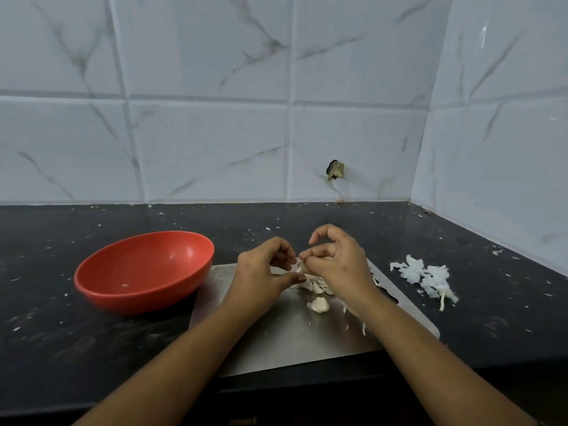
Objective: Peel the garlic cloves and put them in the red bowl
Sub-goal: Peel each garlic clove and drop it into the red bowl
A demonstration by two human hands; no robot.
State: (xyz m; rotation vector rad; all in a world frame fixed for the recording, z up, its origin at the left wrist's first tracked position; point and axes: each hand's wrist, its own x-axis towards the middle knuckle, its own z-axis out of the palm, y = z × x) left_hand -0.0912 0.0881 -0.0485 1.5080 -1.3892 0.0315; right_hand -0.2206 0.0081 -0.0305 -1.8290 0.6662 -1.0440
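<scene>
Steel board (292, 342) laid on the surface (92, 348); loose clove (319, 304) seen at 6 o'clock of the hands. Held clove (300, 267) is pinched by left hand (261, 272) and right hand (338, 265). Red bowl (144, 269) at 9 o'clock. Risk: clove slipped from fingertips, skin scraps carried into the bowl.
</scene>
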